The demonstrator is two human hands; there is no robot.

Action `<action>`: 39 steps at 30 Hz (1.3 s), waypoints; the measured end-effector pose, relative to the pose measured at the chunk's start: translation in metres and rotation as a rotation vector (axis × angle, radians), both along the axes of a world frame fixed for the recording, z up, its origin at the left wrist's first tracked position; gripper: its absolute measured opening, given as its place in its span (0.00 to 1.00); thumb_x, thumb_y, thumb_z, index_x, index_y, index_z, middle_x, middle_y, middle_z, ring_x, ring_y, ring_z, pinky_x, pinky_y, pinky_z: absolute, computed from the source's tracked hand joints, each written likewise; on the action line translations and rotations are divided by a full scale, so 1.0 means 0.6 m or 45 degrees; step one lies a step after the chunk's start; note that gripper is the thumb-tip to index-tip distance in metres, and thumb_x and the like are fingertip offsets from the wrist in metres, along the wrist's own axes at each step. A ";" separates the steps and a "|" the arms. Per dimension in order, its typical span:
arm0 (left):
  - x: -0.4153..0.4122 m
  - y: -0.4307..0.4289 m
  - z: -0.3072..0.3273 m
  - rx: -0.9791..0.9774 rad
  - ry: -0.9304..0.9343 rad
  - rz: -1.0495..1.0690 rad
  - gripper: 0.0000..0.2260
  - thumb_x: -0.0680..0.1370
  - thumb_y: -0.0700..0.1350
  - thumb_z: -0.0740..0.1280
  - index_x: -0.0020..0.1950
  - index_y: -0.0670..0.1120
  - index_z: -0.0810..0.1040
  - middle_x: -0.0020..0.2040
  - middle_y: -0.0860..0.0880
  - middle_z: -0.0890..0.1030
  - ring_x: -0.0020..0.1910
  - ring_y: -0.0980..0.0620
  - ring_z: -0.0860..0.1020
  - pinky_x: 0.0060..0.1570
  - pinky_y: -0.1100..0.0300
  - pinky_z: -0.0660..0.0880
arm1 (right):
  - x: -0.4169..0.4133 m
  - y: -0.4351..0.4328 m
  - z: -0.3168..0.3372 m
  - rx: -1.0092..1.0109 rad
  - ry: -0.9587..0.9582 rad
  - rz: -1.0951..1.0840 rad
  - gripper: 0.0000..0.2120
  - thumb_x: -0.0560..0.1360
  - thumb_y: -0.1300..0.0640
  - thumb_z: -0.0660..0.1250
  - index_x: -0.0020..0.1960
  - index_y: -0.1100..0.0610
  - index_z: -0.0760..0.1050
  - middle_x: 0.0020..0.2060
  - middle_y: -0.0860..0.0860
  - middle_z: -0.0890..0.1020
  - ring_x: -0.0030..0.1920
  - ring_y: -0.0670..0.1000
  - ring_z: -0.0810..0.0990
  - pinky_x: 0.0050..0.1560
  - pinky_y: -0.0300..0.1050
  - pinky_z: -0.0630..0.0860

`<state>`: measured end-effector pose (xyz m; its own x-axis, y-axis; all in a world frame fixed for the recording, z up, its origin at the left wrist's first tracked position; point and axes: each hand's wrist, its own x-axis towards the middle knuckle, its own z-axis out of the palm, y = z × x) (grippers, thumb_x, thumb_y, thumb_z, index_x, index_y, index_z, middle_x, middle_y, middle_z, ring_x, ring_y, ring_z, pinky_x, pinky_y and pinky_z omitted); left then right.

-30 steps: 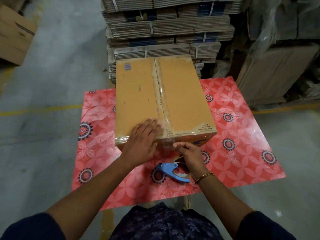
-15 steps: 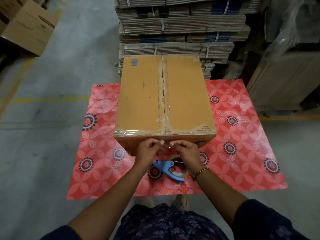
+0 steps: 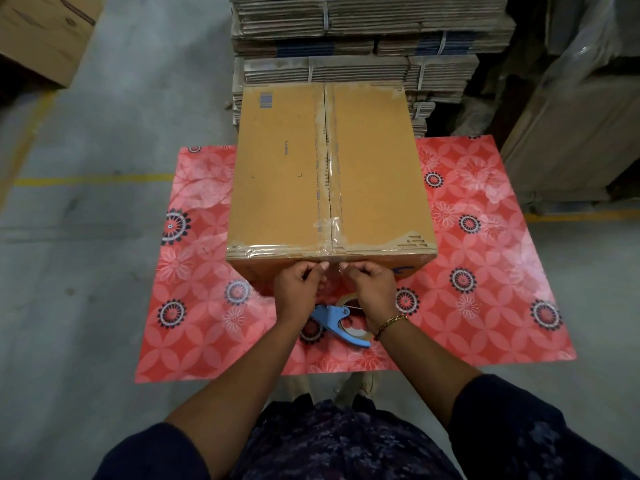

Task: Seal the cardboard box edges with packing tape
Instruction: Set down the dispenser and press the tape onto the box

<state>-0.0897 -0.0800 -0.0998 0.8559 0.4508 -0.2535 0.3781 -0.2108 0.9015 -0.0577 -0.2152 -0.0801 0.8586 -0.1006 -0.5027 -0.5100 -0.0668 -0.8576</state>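
Note:
A closed brown cardboard box (image 3: 370,174) stands on a red flowered table (image 3: 485,271), with clear tape along its centre seam and near top edge. My left hand (image 3: 298,289) and my right hand (image 3: 372,289) are side by side at the box's near face, just under the top edge at the seam. Both pinch a strip of clear tape (image 3: 333,271) stretched between the fingertips. A blue tape dispenser (image 3: 337,322) with its roll lies on the table below my hands, partly hidden by my right wrist.
Bundled flat cartons (image 3: 360,53) are stacked right behind the table. More wrapped cardboard (image 3: 571,133) stands at the right. An open carton (image 3: 45,32) sits on the concrete floor at the far left, beside yellow floor lines (image 3: 93,180).
My left hand came off the box's top and dropped to the near face, meeting my right hand at the seam. Both now pinch the tape strip. The dispenser stayed on the table.

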 end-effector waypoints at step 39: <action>-0.008 0.062 0.043 1.221 -0.461 -0.638 0.12 0.81 0.54 0.66 0.47 0.47 0.82 0.43 0.50 0.83 0.43 0.47 0.77 0.42 0.52 0.70 | 0.109 -0.048 0.018 -1.620 -1.084 1.360 0.39 0.80 0.33 0.51 0.81 0.58 0.56 0.80 0.54 0.61 0.80 0.54 0.57 0.77 0.54 0.60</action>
